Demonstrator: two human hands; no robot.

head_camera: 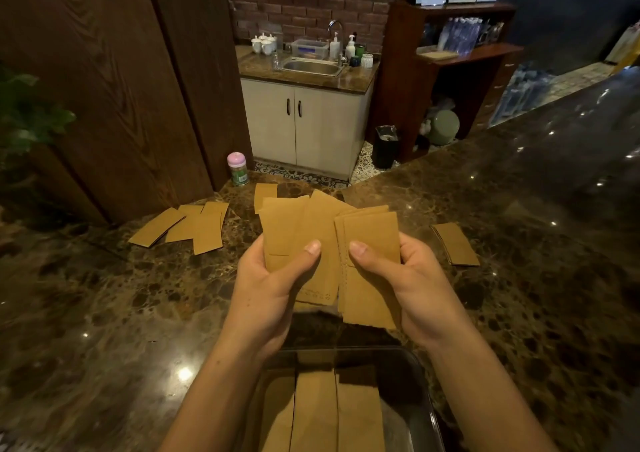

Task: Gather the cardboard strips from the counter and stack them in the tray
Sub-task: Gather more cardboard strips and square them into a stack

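Tray (425,387): dark, with a glossy rim, at the nearest edge of the counter, directly below the forearms.
Strips in tray (315,412): brown cardboard strips lie flat side by side, long edges running near to far; three columns show.
Counter (104,313): dark brown marbled stone, polished, with small light spots reflected in it.
Left hand (273,280): raised above the counter just beyond the tray, thumb pressed on the front of a fan of strips, fingers hidden behind them.
Right hand (414,278): level with the left hand, thumb on the front of a second bunch, fingers curled round its right edge.
Held strips (308,223): two fanned bunches, one in each hand, overlapping in the middle; the right bunch lies in front and shows a scalloped left edge.
Right pile (455,244): a small, nearly squared stack on the counter, right of the hands and apart from them.
Left pile (188,225): several strips spread loosely and overlapping on the counter, left of the hands.
Far strip (265,192): shows just beyond the held fan; whether it lies on the counter I cannot tell.
Jar (237,169): small, pink lid, green label, upright at the counter's far edge.
Cabinet (304,129): white, two doors, beyond the counter, carrying a steel sink (311,66).
Bin (385,147): black, on the floor right of the cabinet.
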